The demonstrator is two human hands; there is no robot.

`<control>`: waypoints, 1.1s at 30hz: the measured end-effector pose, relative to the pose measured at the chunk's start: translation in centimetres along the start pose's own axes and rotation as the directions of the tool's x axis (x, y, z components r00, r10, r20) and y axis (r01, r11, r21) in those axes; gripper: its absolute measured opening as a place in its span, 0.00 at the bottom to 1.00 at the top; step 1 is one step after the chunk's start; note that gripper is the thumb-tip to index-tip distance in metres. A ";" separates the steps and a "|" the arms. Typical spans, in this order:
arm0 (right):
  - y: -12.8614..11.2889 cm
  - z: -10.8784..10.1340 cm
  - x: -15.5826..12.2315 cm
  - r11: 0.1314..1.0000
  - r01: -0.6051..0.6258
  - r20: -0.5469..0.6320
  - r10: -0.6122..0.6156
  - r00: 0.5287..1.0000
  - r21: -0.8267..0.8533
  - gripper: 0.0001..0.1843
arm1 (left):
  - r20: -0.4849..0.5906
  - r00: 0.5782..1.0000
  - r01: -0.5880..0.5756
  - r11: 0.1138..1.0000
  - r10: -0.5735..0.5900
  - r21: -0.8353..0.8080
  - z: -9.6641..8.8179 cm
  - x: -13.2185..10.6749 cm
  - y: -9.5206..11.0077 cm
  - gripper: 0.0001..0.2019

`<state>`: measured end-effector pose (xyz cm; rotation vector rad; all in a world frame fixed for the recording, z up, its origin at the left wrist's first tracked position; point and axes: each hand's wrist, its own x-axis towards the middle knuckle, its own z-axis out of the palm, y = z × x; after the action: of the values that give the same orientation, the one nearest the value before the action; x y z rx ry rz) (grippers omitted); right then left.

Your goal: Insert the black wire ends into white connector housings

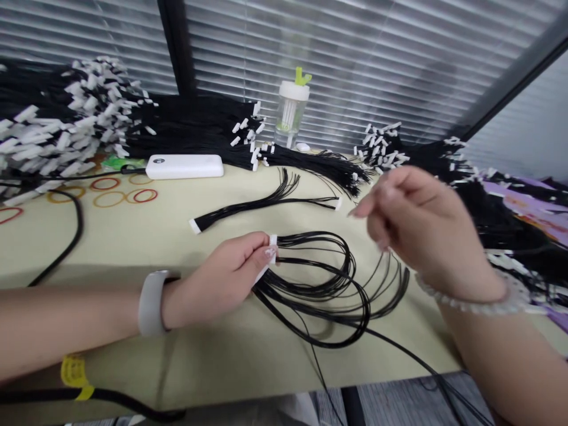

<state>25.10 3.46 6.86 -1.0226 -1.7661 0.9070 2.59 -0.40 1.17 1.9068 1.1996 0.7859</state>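
Observation:
My left hand (239, 266) is closed on the white connectors (273, 241) of a black wire harness, thumb on top. From there the harness's thin black wires (355, 296) loop out to the right over the table, and some trail down past its front edge. Raised above the loose wire ends, my right hand (399, 219) has its thumb and index finger pinched together. What is between those fingertips, if anything, is too small to make out. Behind my hands lies another short black harness (248, 206) with a white connector at each end.
Piles of black harnesses with white connectors (89, 112) line the back and right (386, 148). A white power bank (184, 167), rubber bands (109, 198) and a clear cup (291, 112) stand or lie at the back. A thick black cable (78, 219) curves at left.

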 end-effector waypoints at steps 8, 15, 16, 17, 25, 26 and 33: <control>0.3 4.4 -2.2 0.785 0.371 0.317 -0.234 0.919 -0.496 0.05 | -0.002 1.000 -0.029 1.000 0.029 -0.007 -0.1 0.0 0.0 0.14; 0.9 5.2 -2.2 0.748 0.361 0.334 -0.196 0.922 -0.557 0.07 | 0.033 0.999 -0.035 0.999 0.035 0.010 0.0 -0.1 -0.1 0.15; 0.9 5.2 -2.2 0.745 0.357 0.332 -0.192 0.924 -0.563 0.07 | 0.036 0.999 -0.033 0.999 0.032 0.015 0.0 -0.1 -0.1 0.15; 0.9 5.3 -2.2 0.743 0.355 0.331 -0.190 0.924 -0.567 0.07 | 0.038 0.999 -0.031 0.999 0.030 0.020 0.0 -0.1 -0.1 0.15; 0.9 5.1 -2.1 0.743 0.401 0.407 -0.189 0.894 -0.536 0.08 | 0.049 0.998 -0.036 0.997 0.032 0.073 0.0 -0.1 0.0 0.15; 0.9 5.1 -2.1 0.744 0.403 0.412 -0.188 0.892 -0.533 0.09 | 0.057 0.998 -0.037 0.996 0.033 0.077 0.0 -0.1 0.0 0.15; 1.5 5.7 -2.2 0.735 0.413 0.399 -0.210 0.893 -0.538 0.10 | 0.079 0.996 -0.046 0.989 0.035 0.142 0.1 -0.1 -0.3 0.14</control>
<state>20.80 1.15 2.88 -0.9429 -2.5134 0.2677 2.53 -0.49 0.87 2.0651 1.2012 0.6564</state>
